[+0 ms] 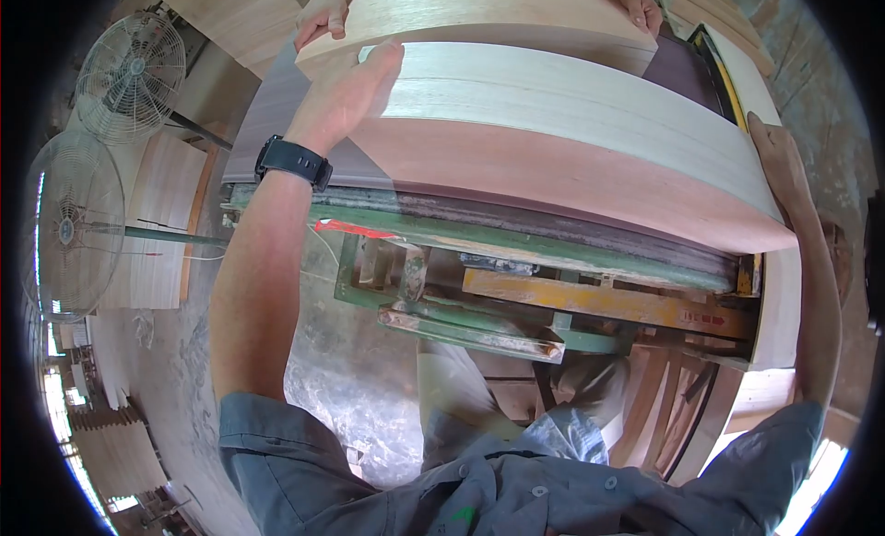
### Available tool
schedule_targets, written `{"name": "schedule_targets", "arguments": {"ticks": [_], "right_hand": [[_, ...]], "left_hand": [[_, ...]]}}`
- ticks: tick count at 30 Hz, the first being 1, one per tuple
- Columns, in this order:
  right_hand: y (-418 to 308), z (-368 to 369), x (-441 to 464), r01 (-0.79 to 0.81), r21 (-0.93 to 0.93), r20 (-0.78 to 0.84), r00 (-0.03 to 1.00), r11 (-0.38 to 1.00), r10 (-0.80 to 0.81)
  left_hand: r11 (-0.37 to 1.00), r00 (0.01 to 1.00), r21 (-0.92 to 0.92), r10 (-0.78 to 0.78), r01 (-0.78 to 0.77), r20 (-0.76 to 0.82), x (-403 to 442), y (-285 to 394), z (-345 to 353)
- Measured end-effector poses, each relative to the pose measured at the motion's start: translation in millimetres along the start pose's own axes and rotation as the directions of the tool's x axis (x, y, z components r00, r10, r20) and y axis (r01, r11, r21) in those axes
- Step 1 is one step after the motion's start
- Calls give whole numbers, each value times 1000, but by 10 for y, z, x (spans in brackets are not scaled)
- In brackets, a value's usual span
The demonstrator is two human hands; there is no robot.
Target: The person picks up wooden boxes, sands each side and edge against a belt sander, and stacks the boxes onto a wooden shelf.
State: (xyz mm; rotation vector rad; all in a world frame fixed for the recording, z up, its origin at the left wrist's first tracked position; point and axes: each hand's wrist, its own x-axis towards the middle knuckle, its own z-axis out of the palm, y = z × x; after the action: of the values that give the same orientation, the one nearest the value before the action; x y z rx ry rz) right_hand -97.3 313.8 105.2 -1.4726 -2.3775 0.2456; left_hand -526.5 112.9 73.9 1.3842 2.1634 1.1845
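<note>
1. While both hands are at its ends, the pale board (pixel 562 84) lies lengthwise over the top of the machine (pixel 479 234); whether it rests on that top cannot be told.
2. Left hand (pixel 359 82): above the left part of the machine, part-closed, holding the board's left end. Its fingers are largely hidden. A black watch (pixel 293 162) is on the wrist.
3. Right hand (pixel 779 158): at the right end of the machine, part-closed with fingers bent, holding the board's right end.
4. A pinkish face (pixel 562 167) shows below the pale board, on the machine's near side; whether the two are one piece is unclear.
5. Over the machine's far side, another person's hands (pixel 636 8) hold a second board (pixel 470 11) by its ends.
6. Left of the machine: two fans (pixel 136 68) and stacked boards (pixel 166 218).
7. Under the machine's near edge: a yellow bar (pixel 590 299).
</note>
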Motion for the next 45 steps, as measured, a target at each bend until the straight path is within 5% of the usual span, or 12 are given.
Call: {"name": "schedule_targets", "arguments": {"ticks": [9,13,16,19,21,26,32,35,38,40,42,45], "right_hand": [[40,-1,19,19,-8,14,1000,1000,-19],[397,174,155,448,-280,-18,882,849,-471],[51,26,8,-7,-13,17,1000,1000,7],[-161,-325,-77,46,-134,-11,999,990,-48],[-241,-579,-172,399,-518,70,901,757,-427],[-697,-1330,-425,391,-297,-68,901,871,-428],[-1240,-2103,-1144,94,-168,-454,876,981,-161],[-1547,-2306,-1747,560,-95,-815,431,823,-388],[-1229,-1816,-1549,752,313,-886,451,580,-106],[-1013,-1311,-1383,803,516,-851,519,297,76],[-1267,-546,-1172,347,938,-347,938,-9,27],[-1574,-84,-1059,-55,988,71,992,-146,104]], "left_hand": [[977,999,206,-50,52,-16,-37,107,-11],[939,994,345,36,1,-101,-22,197,4],[646,860,714,496,-270,-124,2,247,8],[490,737,690,670,-533,93,-456,997,-27],[372,634,633,732,-679,249,-730,1394,29],[545,702,454,630,-705,332,-1284,1876,-33],[601,776,562,619,-568,121,-1639,2072,-358],[691,706,424,692,-586,-151,-1567,2054,-575],[737,715,5,657,-676,-237,-1451,1933,-544],[709,740,-217,625,-671,-248,-1473,1957,-400],[643,767,-428,592,-635,-247,-1456,1965,-243],[554,788,-570,510,-607,-344,-1287,1853,-9]]}}
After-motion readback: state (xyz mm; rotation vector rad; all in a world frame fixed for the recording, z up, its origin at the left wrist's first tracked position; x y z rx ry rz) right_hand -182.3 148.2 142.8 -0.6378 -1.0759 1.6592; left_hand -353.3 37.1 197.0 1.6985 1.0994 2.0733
